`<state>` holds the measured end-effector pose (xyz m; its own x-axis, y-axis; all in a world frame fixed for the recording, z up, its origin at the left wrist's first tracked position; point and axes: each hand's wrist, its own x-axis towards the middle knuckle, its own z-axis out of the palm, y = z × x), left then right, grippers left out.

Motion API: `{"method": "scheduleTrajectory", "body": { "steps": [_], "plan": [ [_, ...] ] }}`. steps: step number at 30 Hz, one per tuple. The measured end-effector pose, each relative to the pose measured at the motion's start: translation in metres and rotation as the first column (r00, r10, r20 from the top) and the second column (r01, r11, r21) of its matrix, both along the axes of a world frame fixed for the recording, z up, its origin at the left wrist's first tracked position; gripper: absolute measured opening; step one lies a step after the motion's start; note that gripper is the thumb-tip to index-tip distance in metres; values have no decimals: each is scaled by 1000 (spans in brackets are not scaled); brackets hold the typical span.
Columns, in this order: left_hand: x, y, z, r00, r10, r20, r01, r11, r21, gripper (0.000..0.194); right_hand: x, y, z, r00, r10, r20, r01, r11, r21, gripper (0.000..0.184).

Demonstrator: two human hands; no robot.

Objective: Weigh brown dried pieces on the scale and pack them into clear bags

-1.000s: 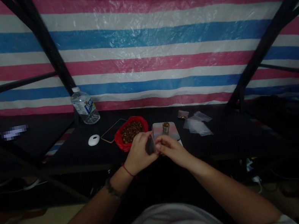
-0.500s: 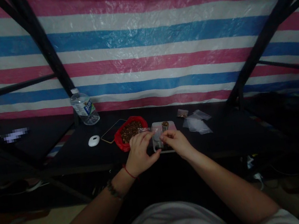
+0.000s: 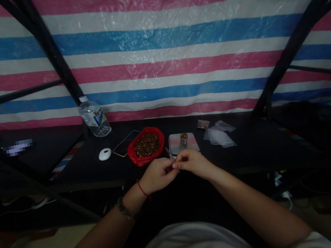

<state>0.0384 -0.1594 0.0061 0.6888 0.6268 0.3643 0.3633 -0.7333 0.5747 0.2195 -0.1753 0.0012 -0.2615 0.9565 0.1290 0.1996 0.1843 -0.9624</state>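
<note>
Drawn back off the scale [image 3: 174, 141] to just its near side, left hand [image 3: 158, 175] and right hand [image 3: 193, 163] pinch a clear bag [image 3: 170, 155] between them, apparently working its mouth; next move calls for light fingertips.

In dim light, a shiny, creased sheet [image 3: 156, 57] striped red, white and blue hangs behind slanting black posts [image 3: 52, 54] and a black table [image 3: 252, 143], with another dark surface [image 3: 48, 140] to the left and pale floor [image 3: 67, 239] below.
</note>
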Motion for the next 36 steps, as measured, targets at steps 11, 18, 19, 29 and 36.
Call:
{"method": "scheduleTrajectory", "body": {
  "steps": [11, 18, 19, 29, 36],
  "plan": [
    [2, 5, -7, 989, 0, 151, 66, 897, -437, 32, -1, -6, 9, 970, 52, 239, -87, 987, 137, 24],
    [5, 2, -2, 977, 204, -59, -212, 943, -256, 27, -8, -10, 6, 869, -177, 462, -3, 932, 362, 20],
    [4, 3, -2, 970, 233, -75, -244, 944, -223, 27, -7, -9, 5, 864, -192, 465, 16, 934, 356, 21],
    [3, 4, 0, 953, 290, -87, -298, 950, -92, 29, -8, -8, -4, 874, -296, 385, 12, 806, 591, 23],
    [5, -4, 7, 962, 254, -101, -256, 967, -8, 28, -7, -8, 1, 906, -178, 384, -46, 861, 507, 26]
  ]
}}
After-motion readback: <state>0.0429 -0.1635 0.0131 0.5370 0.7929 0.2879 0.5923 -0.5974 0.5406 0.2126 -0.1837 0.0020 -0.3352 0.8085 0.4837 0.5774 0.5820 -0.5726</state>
